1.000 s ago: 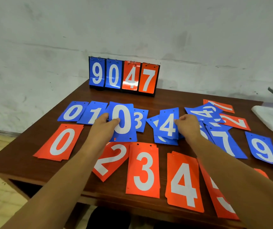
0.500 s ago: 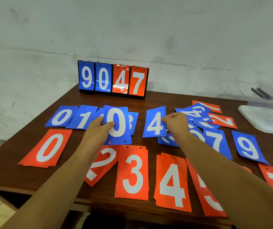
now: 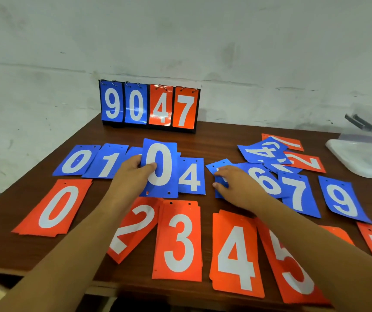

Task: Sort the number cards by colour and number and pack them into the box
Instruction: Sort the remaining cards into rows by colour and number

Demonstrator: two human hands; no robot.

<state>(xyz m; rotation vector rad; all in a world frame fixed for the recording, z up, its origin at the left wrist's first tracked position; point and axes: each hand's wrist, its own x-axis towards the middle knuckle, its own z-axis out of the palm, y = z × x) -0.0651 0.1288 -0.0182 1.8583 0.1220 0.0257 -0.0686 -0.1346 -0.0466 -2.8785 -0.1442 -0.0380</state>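
Bare table (image 3: 221,140) lies open behind the blue cards (image 3: 190,176); the flip scoreboard (image 3: 150,106) blocks the far edge.

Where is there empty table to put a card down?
Bare table lies behind the blue 4 card, between the flip scoreboard and the jumbled pile, and at the front left corner near the orange 0 cards. The right side is crowded.

The black flip scoreboard (image 3: 149,106) at upper centre is showing 9 0 on blue leaves and 4 7 on orange-red ones. Across the middle, left to right, are lying a glossy blue card 0 (image 3: 77,159), then blue 1 (image 3: 108,162), held-up blue 0 (image 3: 160,167), blue 4 (image 3: 190,176), blue 6 (image 3: 263,179), blue 7 (image 3: 297,194) and blue 9 (image 3: 342,200). Along the bottom are lying a glossy orange-red card 0 (image 3: 56,207), then red 2 (image 3: 135,226), red 3 (image 3: 179,242), red 4 (image 3: 235,255) and red 5 (image 3: 290,266).
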